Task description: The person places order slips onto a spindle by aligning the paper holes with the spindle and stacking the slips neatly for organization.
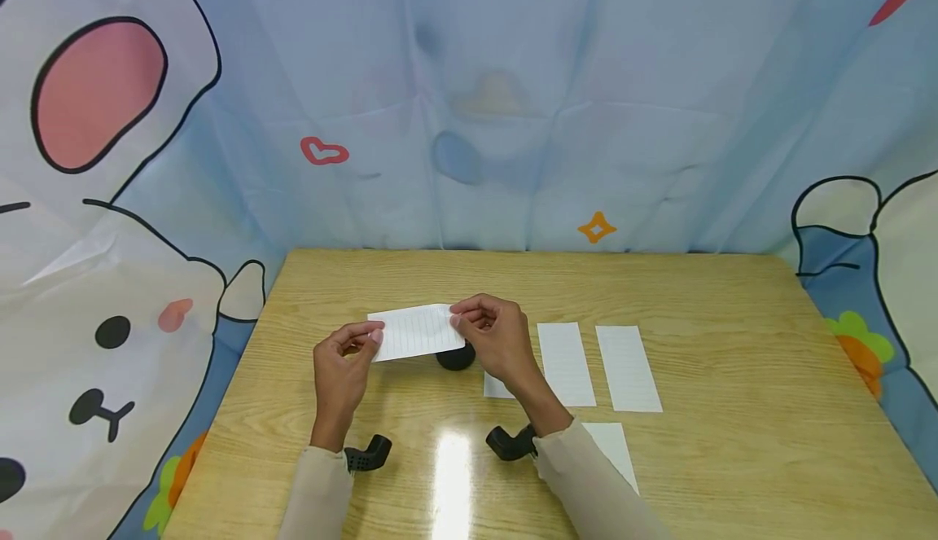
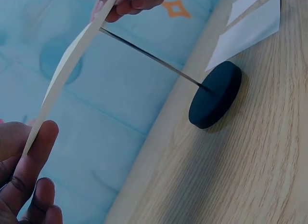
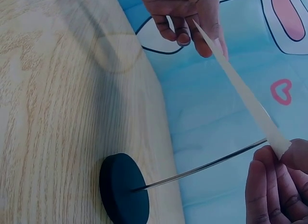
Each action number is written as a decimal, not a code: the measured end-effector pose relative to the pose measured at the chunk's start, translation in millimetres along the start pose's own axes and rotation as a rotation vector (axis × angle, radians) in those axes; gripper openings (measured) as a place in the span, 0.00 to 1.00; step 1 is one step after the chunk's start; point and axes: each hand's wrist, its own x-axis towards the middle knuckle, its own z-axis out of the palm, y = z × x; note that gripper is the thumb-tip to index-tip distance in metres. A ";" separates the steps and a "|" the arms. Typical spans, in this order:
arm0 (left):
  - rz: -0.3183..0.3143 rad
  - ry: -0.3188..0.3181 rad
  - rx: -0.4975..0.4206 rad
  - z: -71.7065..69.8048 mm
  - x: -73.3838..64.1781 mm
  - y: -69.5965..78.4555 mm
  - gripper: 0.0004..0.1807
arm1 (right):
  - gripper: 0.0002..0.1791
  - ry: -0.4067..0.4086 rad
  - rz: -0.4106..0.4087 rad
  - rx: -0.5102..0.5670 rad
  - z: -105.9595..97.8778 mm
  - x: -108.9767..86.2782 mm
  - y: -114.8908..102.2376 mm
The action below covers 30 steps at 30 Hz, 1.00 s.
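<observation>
A lined white paper slip point(image 1: 418, 332) is stretched between both hands above the table. My left hand point(image 1: 343, 369) pinches its left end between thumb and fingers. At the right end, my right hand point(image 1: 501, 340) pinches it the same way. Below the slip stands a spike paper holder, its round black base point(image 2: 216, 96) on the wood. Its thin metal rod point(image 2: 149, 54) rises to the slip's underside close to the right hand. Whether the tip only touches the paper or pierces it, I cannot tell; the slip hides it in the head view.
To the right lie more paper slips: two side by side point(image 1: 567, 365) point(image 1: 628, 369), one point(image 1: 497, 385) partly behind my right hand, another point(image 1: 611, 450) partly under my right forearm. The wooden table point(image 1: 733, 320) meets a printed curtain point(image 1: 659, 116) at the back.
</observation>
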 end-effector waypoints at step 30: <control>-0.029 -0.033 0.041 4.4 0.3 -15.2 0.05 | 0.03 0.007 0.036 -0.041 3.6 -1.9 19.5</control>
